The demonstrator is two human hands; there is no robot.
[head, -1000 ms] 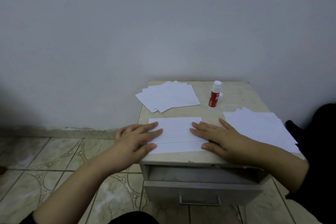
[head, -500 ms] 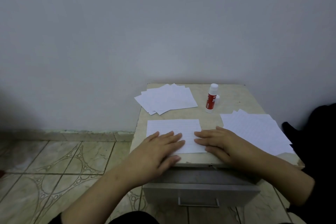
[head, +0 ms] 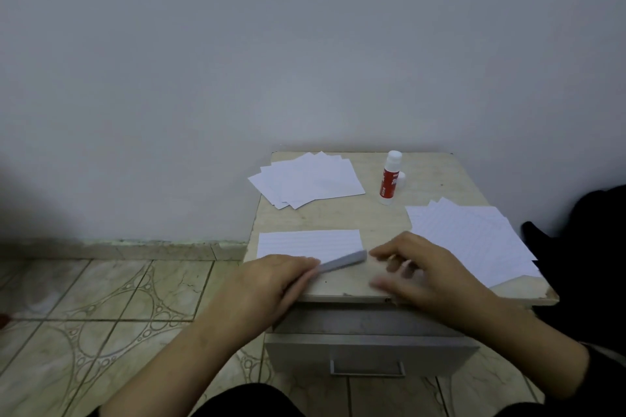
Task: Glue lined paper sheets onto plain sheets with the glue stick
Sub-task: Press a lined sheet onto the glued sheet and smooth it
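A lined sheet (head: 306,241) lies at the front left of the small cabinet top (head: 382,223). Its near edge is lifted off the surface, and my left hand (head: 271,283) grips that edge at the cabinet's front left corner. My right hand (head: 425,272) hovers just right of the sheet, blurred, with loosely bent fingers holding nothing. The red-and-white glue stick (head: 389,179) stands upright at the back, with its cap (head: 402,179) beside it. A fanned pile of plain sheets (head: 310,183) sits at the back left. More lined sheets (head: 474,237) are spread on the right.
The cabinet stands against a plain wall and has a grey drawer with a metal handle (head: 367,370) below its front edge. Dark fabric (head: 589,247) sits right of the cabinet. A patterned tile floor (head: 101,308) spreads to the left.
Both hands slid back from pressing flat on the sheet. My left hand now lifts its near edge, and my right hand has come off the paper to the right.
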